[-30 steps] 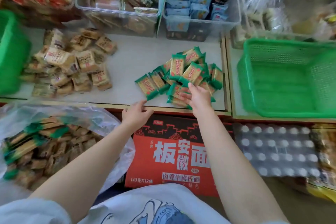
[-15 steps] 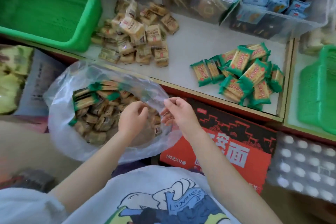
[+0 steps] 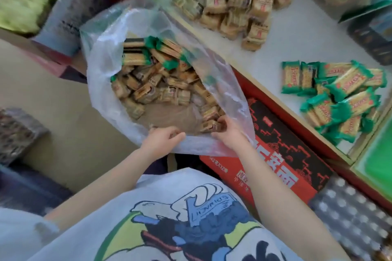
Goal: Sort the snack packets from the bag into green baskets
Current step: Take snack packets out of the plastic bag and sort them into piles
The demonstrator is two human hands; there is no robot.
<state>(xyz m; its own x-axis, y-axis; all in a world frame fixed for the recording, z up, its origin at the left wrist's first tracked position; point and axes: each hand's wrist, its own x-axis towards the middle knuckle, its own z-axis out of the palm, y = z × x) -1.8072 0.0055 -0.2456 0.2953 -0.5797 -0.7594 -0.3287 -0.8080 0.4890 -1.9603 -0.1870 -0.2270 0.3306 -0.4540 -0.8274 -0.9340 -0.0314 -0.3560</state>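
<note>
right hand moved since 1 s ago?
Yes. The right hand left the green packet pile on the shelf, came down toward the person, and now reaches into the plastic bag beside the red carton, fingers on brown packets.

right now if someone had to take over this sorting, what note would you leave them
Left hand: grips the near rim of the clear plastic bag, holding it open.
Right hand: inside the bag's mouth, fingers curled on a brown packet.
Bag: many brown packets and some green-ended ones inside.
Done: a brown packet pile and a green packet pile lie sorted on the white shelf.
Left: empty the bag, then move the piles into the green baskets; one basket shows at far right.
</note>
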